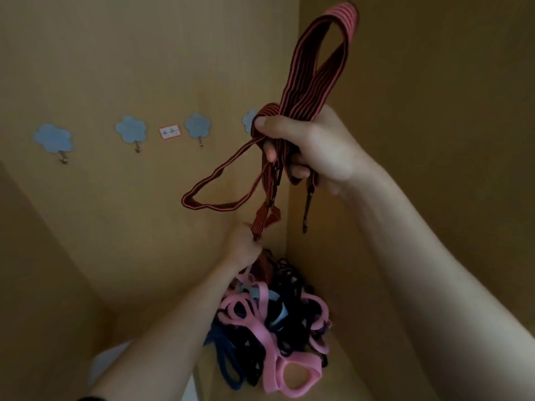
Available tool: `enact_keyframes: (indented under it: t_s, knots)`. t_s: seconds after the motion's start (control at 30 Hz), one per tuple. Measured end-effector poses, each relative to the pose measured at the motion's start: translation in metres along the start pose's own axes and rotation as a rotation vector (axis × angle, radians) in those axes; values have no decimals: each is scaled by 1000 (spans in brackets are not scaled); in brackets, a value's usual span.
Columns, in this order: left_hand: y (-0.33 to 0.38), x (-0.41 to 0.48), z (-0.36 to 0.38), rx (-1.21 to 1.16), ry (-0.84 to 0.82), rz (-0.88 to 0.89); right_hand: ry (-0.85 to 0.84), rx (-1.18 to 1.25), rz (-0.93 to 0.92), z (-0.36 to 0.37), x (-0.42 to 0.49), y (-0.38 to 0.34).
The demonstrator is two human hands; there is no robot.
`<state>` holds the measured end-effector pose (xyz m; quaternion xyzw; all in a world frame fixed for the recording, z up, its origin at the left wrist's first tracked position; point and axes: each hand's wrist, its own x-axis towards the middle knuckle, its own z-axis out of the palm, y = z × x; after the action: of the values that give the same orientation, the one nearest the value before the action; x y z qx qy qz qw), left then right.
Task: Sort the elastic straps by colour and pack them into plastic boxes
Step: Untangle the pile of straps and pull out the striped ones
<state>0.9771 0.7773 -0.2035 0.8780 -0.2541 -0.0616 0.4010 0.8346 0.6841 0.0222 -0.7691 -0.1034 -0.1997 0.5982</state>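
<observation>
The right hand [318, 146], high above the pile [275, 322] of pink, black and blue straps, has its fingers curled round a folded red strap [312, 76]. Just above the pile, the left hand [243, 247] grips that strap's lower end.

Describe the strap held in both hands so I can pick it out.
Where the tan walls meet lies a pile of straps. Above it, the right hand grips the folded loops of a striped strap and the left hand holds its lower end. It alone is red with dark lengthwise stripes and dangling hooks; the pile shows plain pink, black and blue.
</observation>
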Motion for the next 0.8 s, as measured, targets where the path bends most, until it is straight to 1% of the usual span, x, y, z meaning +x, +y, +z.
enact_keyframes:
  t_s: [0.03, 0.07, 0.1, 0.13, 0.17, 0.2, 0.23, 0.3, 0.33, 0.37, 0.43, 0.5, 0.57, 0.63, 0.7, 0.8]
  knots:
    - [2, 4, -10, -7, 12, 10, 28, 5, 16, -6, -4, 3]
    - [-11, 20, -21, 10, 39, 15, 56, 19, 42, -11, -9, 7]
    - [-39, 46, -25, 24, 76, 26, 76, 40, 75, -15, -14, 12]
    - [-64, 66, -32, 18, 96, -28, 86, 61, 110, -18, -18, 19]
    - [-79, 79, -40, 16, 91, -121, 90, 79, 147, -19, -23, 26]
    - [-86, 86, -53, 10, 104, -119, 88, 90, 188, -20, -27, 36]
    - [-69, 79, -67, 9, 147, -30, 78, 94, 234, -20, -31, 46]
    - [13, 27, -101, -53, 201, 71, 28, 59, 344, -18, -36, 67]
    - [47, 8, -115, -26, 249, 128, -5, 15, 407, -17, -38, 77]
    - [59, 1, -123, 23, 276, 135, -40, -38, 471, -16, -38, 88]
    - [61, -1, -132, 82, 337, 140, -117, -156, 584, -14, -39, 109]
    - [69, -5, -140, 46, 341, 120, -176, -270, 641, -6, -40, 128]
    - [80, -9, -145, 32, 314, 167, -146, -303, 639, 6, -39, 144]
    - [91, -17, -144, 35, 301, 208, -85, -239, 584, 21, -38, 154]
    - [101, -24, -141, 22, 252, 253, -42, -201, 521, 33, -33, 159]
    - [110, -36, -133, -19, 185, 345, -51, -136, 438, 45, -27, 155]
